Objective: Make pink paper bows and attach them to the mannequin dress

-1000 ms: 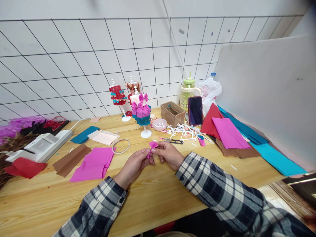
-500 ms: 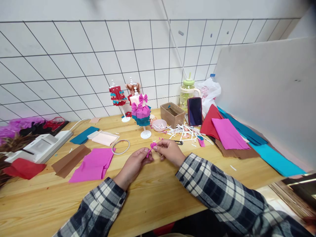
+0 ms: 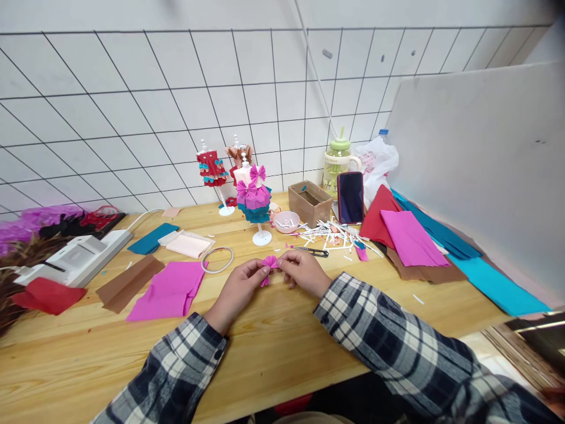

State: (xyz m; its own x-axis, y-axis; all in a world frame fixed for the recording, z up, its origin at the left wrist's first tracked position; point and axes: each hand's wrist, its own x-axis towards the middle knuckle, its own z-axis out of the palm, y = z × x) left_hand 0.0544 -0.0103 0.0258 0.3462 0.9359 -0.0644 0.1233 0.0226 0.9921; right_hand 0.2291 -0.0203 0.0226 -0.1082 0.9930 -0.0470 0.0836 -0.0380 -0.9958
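Between my two hands is a small pleated magenta paper bow [image 3: 270, 262], its folds fanned out. My left hand [image 3: 242, 290] pinches it from the left, thumb on top. My right hand [image 3: 304, 272] is closed with thumb and forefinger on its right edge. Behind the hands stands a mini dress form [image 3: 253, 200] in pink, magenta and teal paper, with two similar bows on it. Small black thread snips [image 3: 315, 251] lie just beyond my right hand. Left of the hands are a roll of tape [image 3: 217, 260] and a magenta crepe paper sheet [image 3: 165, 291].
Two more dress forms, one with a red dress [image 3: 210, 169], stand behind. A cardboard box [image 3: 310, 203], pink bowl [image 3: 286, 222], white paper strips [image 3: 329, 235], phone [image 3: 350, 198] and green-lidded bottle [image 3: 338, 162] are at the back. Folded papers [image 3: 412, 238] lie right; a power strip [image 3: 82, 259] left.
The bow has turned and spread wider between my fingers. My left thumb now lies over its front. The whole view has shifted slightly.
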